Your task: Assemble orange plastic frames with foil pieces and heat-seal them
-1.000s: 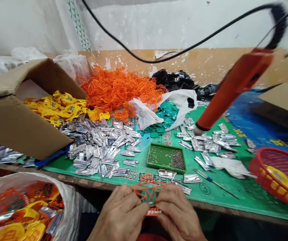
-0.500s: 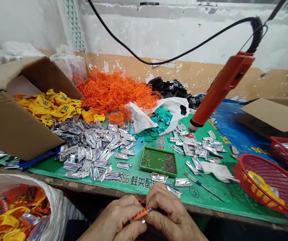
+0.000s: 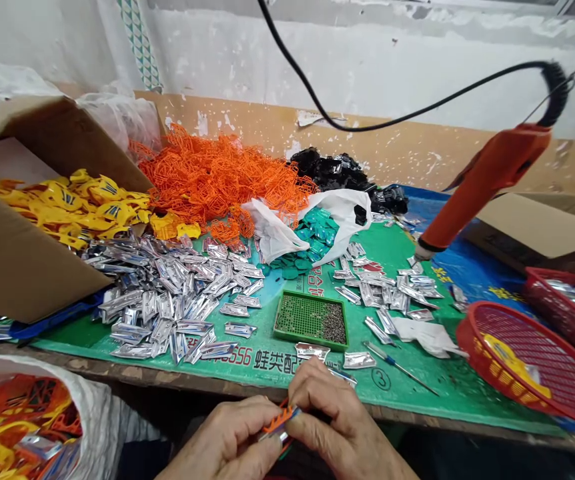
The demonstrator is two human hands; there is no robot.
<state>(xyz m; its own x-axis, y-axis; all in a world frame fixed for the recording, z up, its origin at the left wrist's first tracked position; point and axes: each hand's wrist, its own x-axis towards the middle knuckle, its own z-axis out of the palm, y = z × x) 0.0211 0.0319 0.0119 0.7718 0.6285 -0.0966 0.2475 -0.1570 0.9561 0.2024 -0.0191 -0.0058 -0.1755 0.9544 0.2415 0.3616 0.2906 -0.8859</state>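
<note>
"Where's the orange plastic piece (image 3: 281,419)?"
"At the clock's centre, low, by the front edge of the table (image 3: 177,381). The left hand (image 3: 227,433) and right hand (image 3: 337,420) pinch it between them and hide much of it; a silver metal strip (image 3: 272,436) shows against its near side."
"And the fingers?"
"Bent and closed up on both sides, thumbs pressed to the piece, with no gap that I can see."
"What's around it?"
"Loose metal plates (image 3: 360,361) towards one, just before a green mesh tray (image 3: 292,325) with small metal bits (image 3: 335,323). At two, a blue-handled screwdriver (image 3: 390,361); nearer three, a red basket (image 3: 487,381)."
"Other side?"
"A heap of metal plates (image 3: 167,287) at eleven, a cardboard box (image 3: 22,260) of yellow parts (image 3: 77,203) at ten, a white sack (image 3: 97,413) at nine."
"Anything in the way?"
"An orange electric screwdriver (image 3: 487,183) hangs between one and two. At twelve, a white plastic bag (image 3: 275,237) partly covers green parts (image 3: 317,233)."
</note>
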